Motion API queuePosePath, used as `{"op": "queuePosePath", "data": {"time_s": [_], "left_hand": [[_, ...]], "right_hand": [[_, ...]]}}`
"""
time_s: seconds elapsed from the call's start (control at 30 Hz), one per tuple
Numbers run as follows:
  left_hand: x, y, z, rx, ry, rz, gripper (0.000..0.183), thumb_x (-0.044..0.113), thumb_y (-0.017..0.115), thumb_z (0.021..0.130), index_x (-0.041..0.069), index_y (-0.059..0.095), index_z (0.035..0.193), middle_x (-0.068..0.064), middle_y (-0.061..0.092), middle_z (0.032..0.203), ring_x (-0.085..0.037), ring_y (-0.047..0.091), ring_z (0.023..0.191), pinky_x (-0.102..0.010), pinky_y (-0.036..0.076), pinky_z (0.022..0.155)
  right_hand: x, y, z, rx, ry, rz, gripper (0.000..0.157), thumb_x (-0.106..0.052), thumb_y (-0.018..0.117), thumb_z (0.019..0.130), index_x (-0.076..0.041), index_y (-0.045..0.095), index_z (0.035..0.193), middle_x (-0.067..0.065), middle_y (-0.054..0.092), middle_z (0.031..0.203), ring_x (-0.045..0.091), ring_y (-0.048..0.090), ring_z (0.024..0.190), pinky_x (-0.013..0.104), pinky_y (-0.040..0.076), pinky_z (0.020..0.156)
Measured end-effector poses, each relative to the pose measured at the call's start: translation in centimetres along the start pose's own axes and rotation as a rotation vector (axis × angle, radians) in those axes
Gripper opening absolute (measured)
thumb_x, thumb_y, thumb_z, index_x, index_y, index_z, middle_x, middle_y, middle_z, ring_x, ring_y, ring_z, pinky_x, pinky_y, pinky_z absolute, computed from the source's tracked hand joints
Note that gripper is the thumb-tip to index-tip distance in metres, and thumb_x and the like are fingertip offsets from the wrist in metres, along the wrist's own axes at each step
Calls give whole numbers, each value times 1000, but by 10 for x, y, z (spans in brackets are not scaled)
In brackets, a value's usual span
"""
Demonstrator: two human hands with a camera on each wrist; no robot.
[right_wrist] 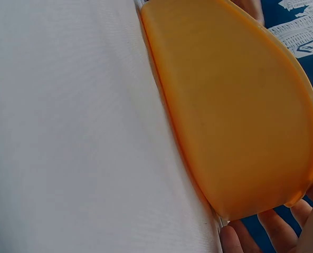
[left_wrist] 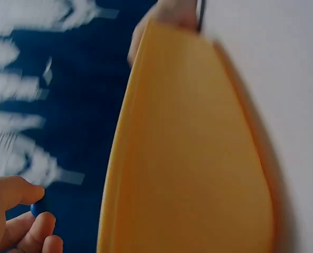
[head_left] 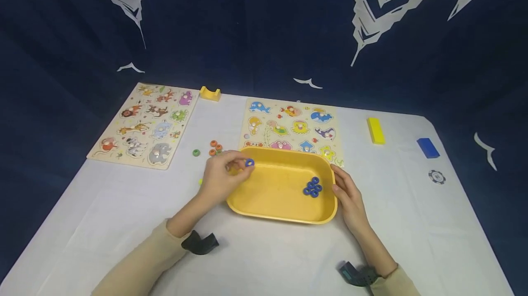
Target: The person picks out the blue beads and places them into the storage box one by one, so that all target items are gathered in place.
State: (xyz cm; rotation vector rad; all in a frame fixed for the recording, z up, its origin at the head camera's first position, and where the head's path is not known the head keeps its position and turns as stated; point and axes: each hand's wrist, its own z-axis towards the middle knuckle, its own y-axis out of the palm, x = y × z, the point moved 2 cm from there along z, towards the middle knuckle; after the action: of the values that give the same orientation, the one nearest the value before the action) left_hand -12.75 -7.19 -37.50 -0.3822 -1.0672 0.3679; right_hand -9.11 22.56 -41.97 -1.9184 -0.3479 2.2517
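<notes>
Between thumb and fingertips my left hand (head_left: 224, 174) pinches a small blue ring bead (head_left: 247, 162), held above the left end of a yellow tray (head_left: 268, 197). The same bead (left_wrist: 38, 208) peeks out between the fingers in the left wrist view. Inside the tray, toward its right, lies a cluster of several blue ring beads (head_left: 307, 191). My right hand (head_left: 350, 202) grips the tray's right rim; its fingers (right_wrist: 277, 232) show at the tray's end in the right wrist view. Both wrist views show only the tray's outer wall, with its inside hidden.
Orange beads (head_left: 213, 143) and a green bead (head_left: 195, 152) lie left of the tray. An animal puzzle board (head_left: 142, 131) is at far left; a sea-creature board (head_left: 288, 119) lies behind the tray. Yellow block (head_left: 376, 131), blue block (head_left: 428, 148) and round chip (head_left: 437, 177) sit at right, a yellow notched block (head_left: 210, 94) at back.
</notes>
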Motion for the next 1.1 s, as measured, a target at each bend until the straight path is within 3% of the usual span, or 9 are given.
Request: {"op": "queuePosePath", "data": {"time_s": [0.1, 0.27, 0.4, 0.53, 0.73, 0.93, 1.0, 1.1], "left_hand": [[17, 31, 9, -155, 16, 28, 15, 20, 72, 71, 13, 68, 84, 10, 58, 65, -3, 53, 63, -19, 47, 58], [18, 77, 19, -375, -40, 84, 15, 22, 72, 71, 15, 68, 84, 11, 56, 61, -1, 50, 56, -17, 41, 55], [10, 104, 22, -468, -76, 137, 15, 22, 72, 71, 16, 68, 84, 12, 56, 59, 1, 49, 54, -16, 38, 54], [6, 121, 22, -535, -91, 152, 17, 21, 72, 70, 15, 69, 86, 12, 56, 58, 2, 49, 55, -14, 38, 56], [7, 129, 20, -618, -72, 200, 20, 23, 69, 75, 15, 69, 93, 13, 58, 64, 2, 51, 63, -15, 39, 64], [15, 120, 17, -680, -21, 267, 34, 28, 67, 76, 14, 65, 107, 9, 63, 84, -4, 53, 83, -18, 41, 76], [22, 112, 16, -647, 17, 263, 37, 30, 67, 76, 13, 63, 110, 6, 63, 89, -7, 52, 86, -19, 41, 76], [33, 91, 13, -508, 73, 197, 36, 30, 66, 76, 13, 63, 109, 4, 62, 94, -9, 52, 89, -21, 41, 76]], "right_hand": [[0, 0, 0, -6, 9, 7, 42, -7, 37, 93, -7, 32, 135, 19, 42, 132, 1, 42, 119, 9, 35, 90], [3, 2, 1, -15, 9, 24, 43, -6, 37, 93, -8, 32, 136, 19, 42, 133, 3, 42, 120, 10, 36, 90], [13, 1, 3, -20, 12, 29, 43, -7, 37, 93, -12, 33, 136, 16, 42, 134, 4, 42, 121, 10, 36, 90], [23, -2, 4, -14, 11, 6, 43, -10, 38, 94, -17, 33, 136, 13, 42, 135, 1, 40, 121, 10, 35, 91], [27, -6, 4, 1, 1, -16, 42, -13, 39, 94, -20, 34, 135, 12, 43, 134, 0, 40, 121, 9, 34, 91], [17, -3, 3, -2, 14, -19, 43, -8, 38, 93, -15, 34, 136, 14, 43, 134, 2, 41, 121, 8, 34, 90], [10, -2, 2, 0, 18, -24, 43, -7, 38, 93, -12, 33, 136, 15, 42, 134, 3, 41, 121, 8, 34, 90], [2, 0, 1, 4, 17, -34, 43, -6, 37, 93, -9, 32, 136, 17, 42, 133, 3, 41, 121, 8, 34, 90]]}}
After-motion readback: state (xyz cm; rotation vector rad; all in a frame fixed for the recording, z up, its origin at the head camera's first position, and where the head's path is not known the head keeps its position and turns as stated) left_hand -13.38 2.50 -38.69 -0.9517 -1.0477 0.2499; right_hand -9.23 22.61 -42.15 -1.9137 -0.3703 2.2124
